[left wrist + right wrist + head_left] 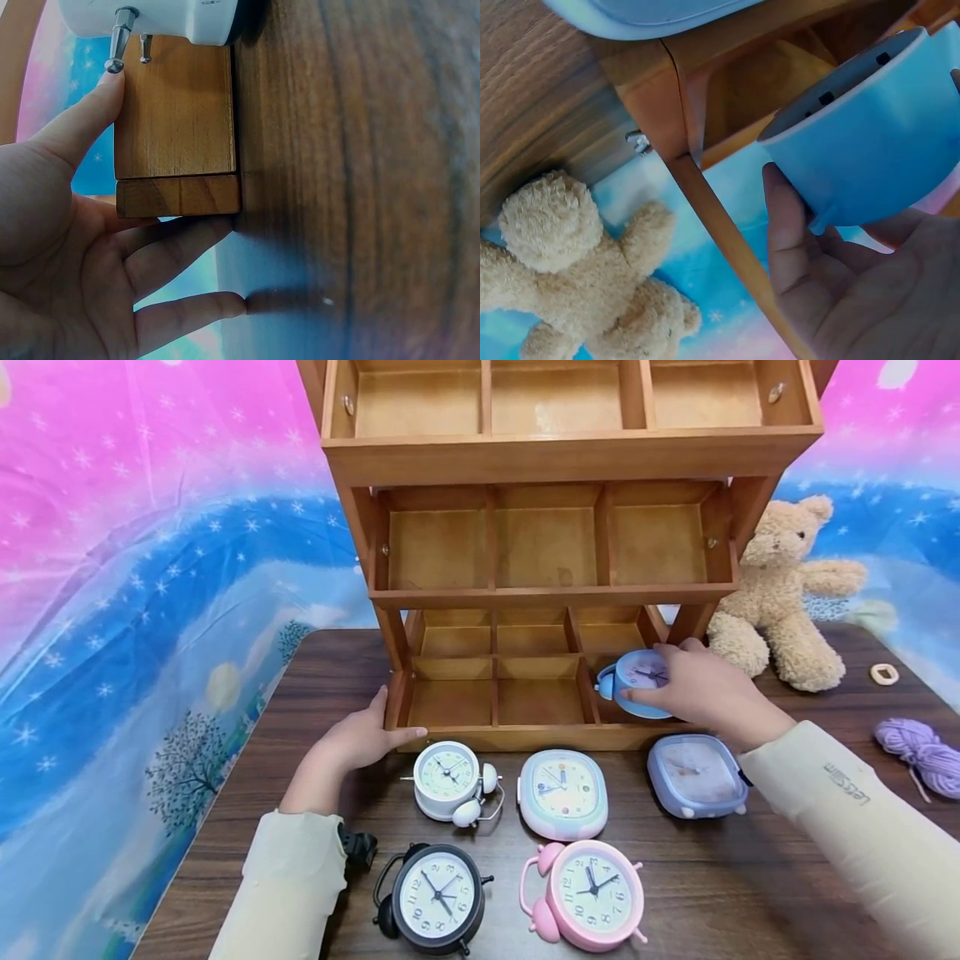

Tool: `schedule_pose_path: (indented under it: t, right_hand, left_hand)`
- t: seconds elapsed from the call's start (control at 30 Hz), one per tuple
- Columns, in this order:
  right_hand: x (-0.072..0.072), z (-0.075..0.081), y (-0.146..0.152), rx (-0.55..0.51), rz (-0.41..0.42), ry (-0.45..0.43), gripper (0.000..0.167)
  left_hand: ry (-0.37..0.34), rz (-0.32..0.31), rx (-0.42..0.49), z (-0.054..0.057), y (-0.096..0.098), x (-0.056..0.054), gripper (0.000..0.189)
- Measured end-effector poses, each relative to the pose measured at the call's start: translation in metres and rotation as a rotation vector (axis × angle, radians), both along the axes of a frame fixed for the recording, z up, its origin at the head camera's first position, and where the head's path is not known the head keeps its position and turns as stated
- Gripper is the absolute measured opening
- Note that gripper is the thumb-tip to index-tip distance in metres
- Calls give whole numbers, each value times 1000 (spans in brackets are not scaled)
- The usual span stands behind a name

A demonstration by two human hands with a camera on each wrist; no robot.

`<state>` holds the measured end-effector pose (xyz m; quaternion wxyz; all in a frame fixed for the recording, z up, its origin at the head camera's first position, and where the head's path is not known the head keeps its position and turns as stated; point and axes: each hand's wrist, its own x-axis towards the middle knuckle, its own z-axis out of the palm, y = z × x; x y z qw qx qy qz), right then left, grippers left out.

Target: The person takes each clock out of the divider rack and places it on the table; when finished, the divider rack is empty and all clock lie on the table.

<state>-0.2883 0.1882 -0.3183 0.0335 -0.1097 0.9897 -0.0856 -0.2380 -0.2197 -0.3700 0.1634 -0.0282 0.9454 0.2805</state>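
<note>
My right hand grips a blue twin-bell alarm clock over the bottom tier's front right compartment, the clock face tilted upward. In the right wrist view, fingers curl round the blue clock's body. At the lower left corner of the wooden shelf, my left hand rests with its thumb along the front edge and its fingers, spread and fairly straight, against the side. Beside that thumb stands a white twin-bell alarm clock. A blue-purple square clock lies below my right wrist.
A white-and-pastel rounded clock, a black alarm clock and a pink alarm clock lie before the shelf. At right are a teddy bear, purple yarn and a small wooden ring. Upper shelf tiers overhang the bottom compartments.
</note>
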Motion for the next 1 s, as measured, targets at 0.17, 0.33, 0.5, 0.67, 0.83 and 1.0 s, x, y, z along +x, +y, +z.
schedule_pose_path:
  t: [0.17, 0.33, 0.5, 0.67, 0.83, 1.0]
  right_hand:
    - [18, 7, 7, -19, 6, 37, 105]
    - [43, 11, 13, -45, 16, 60, 111]
    - [72, 12, 18, -48, 45, 77, 111]
    - [100, 7, 25, -47, 81, 67, 106]
    - [125, 0, 31, -42, 111, 99, 97]
    - [144, -6, 33, -28, 115, 95, 91]
  left_hand:
    - [-1, -9, -16, 0, 0, 0, 106]
    - [-5, -11, -20, 0, -1, -1, 105]
    - [-7, -11, -17, -1, -3, -2, 104]
    - [-6, -17, -22, -3, -2, -2, 104]
    - [-4, -17, -15, -2, -1, -1, 105]
    - [-7, -19, -19, -2, -1, -3, 106]
